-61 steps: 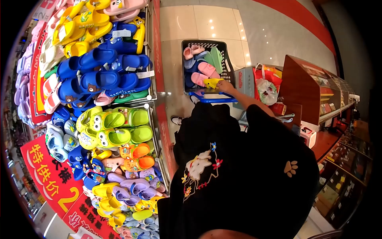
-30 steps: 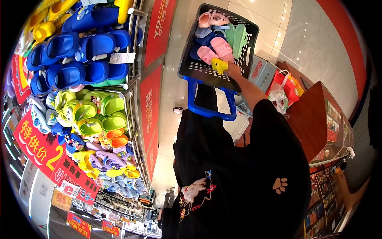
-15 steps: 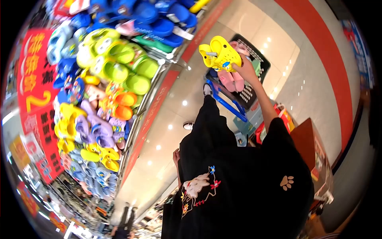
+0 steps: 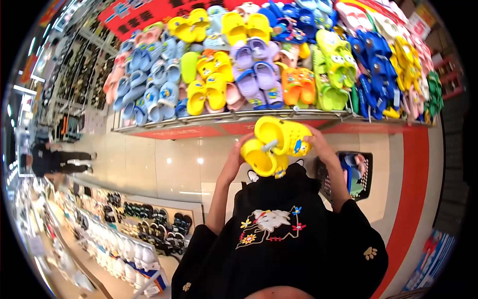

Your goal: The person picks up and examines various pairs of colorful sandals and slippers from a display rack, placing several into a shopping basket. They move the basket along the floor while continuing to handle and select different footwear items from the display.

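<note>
A pair of yellow clogs (image 4: 281, 137), joined by a grey tag and decorated with small blue charms, is held up in front of my body. The toe of the upper clog is in my right hand (image 4: 314, 140), its fingers closed at the right side. On the left, my left hand (image 4: 239, 152) has its fingers round the heel end of the lower clog. Some of my fingers are hidden behind the clogs. Just beyond them runs the metal front edge of the display rack (image 4: 229, 115), piled with colourful clogs.
A black basket (image 4: 369, 174) with shoes in it stands on the floor at the right. Low shelves of shoes (image 4: 134, 249) line the lower left. Another person (image 4: 55, 159) stands at the far left. A red sign (image 4: 134, 17) rises behind the rack.
The view has swung round to face the rack. The yellow clogs have moved from over the basket to in front of me, and my left hand has come up to hold them too.
</note>
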The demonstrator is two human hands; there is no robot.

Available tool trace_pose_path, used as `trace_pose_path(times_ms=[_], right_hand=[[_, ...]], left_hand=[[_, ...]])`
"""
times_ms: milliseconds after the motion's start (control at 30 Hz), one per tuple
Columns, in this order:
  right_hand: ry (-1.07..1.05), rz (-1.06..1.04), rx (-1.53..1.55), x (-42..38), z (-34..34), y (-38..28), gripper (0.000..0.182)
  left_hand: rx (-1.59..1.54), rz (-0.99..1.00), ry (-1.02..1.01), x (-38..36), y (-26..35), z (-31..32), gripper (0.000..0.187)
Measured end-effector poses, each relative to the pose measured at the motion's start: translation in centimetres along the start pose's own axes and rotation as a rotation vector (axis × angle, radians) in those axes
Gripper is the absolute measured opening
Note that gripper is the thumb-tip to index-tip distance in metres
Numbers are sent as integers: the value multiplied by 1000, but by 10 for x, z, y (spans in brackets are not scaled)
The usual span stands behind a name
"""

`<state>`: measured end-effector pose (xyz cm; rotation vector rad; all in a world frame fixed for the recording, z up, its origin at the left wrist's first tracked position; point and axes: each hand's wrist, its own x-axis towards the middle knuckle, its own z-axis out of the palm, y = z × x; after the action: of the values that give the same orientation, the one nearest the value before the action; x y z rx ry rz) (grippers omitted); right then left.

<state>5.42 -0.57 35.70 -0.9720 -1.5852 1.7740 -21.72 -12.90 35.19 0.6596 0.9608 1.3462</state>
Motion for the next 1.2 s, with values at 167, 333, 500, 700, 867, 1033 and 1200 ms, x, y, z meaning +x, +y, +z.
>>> trace_pose_path(times_ms=[167,333,500,700,867,1033,1200], right_hand=[[-117,218,-26,12,69,-23,45],[-120,370,45,28,89,-2,48],[-137,440,130,68,129,-4,40],[-308,386,230,140,150,4,37],[-422,272,272,193,153,-10,37],[-366,357,228,224,142,-15,39],[-234,434,245,239,131,5,45]], left_hand=[[393,-166,-172,-42,7,-43,52],[194,-257,-121,-58,-13,-52,53],[-230,-242,94,-60,-27,-68,51],[31,-141,345,-32,10,-97,51],[144,-147,476,16,49,-107,45],[95,-163,505,48,52,-114,45],[-32,-204,570,70,55,-112,47]])
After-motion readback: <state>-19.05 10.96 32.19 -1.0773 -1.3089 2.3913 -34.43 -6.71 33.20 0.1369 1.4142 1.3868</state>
